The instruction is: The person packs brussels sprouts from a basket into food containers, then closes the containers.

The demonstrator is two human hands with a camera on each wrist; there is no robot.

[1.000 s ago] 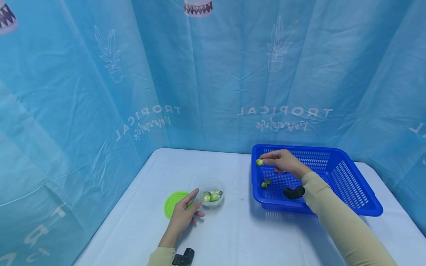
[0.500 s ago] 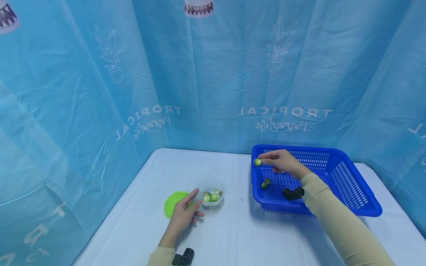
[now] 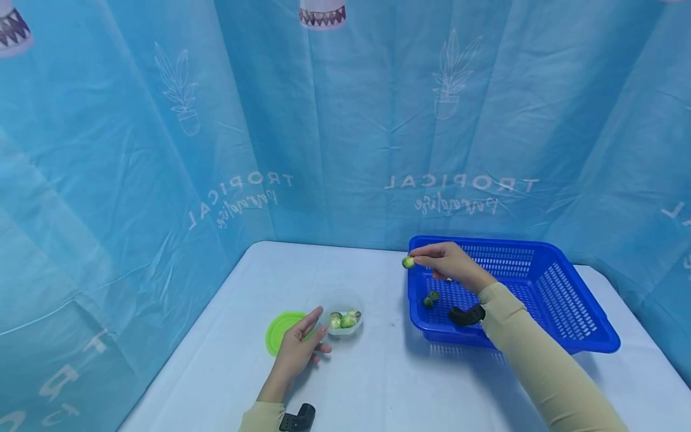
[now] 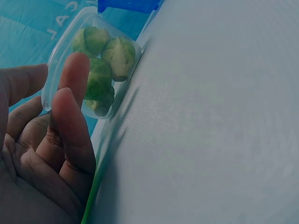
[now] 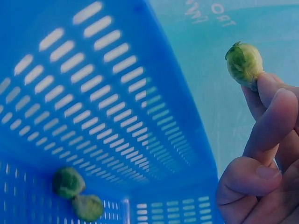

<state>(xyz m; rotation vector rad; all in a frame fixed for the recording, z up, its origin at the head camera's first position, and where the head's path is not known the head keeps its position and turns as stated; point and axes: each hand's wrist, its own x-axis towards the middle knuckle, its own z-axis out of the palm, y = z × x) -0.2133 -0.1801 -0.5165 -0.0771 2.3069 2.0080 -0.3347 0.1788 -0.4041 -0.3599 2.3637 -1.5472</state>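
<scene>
My right hand (image 3: 452, 264) pinches a Brussels sprout (image 3: 408, 262) between thumb and fingertips, over the left rim of the blue plastic basket (image 3: 585, 306). The right wrist view shows the sprout (image 5: 244, 64) held by its stem end, above the rim's level. Two more sprouts (image 5: 78, 193) lie together on the basket floor. My left hand (image 3: 296, 349) rests beside a clear plastic container (image 3: 345, 297) with several sprouts (image 3: 345, 319) inside. Its fingers are loosely spread, the fingertips (image 4: 74, 67) right at the container's near side in the left wrist view.
A round green lid (image 3: 279, 331) lies on the white-covered table (image 3: 372, 378), partly behind the left hand. Blue printed curtains (image 3: 351, 132) close off the back and sides. The basket stands at the table's back right.
My right hand has moved left with the pinched sprout, from over the basket to its left rim. The left hand, container and lid have stayed in place.
</scene>
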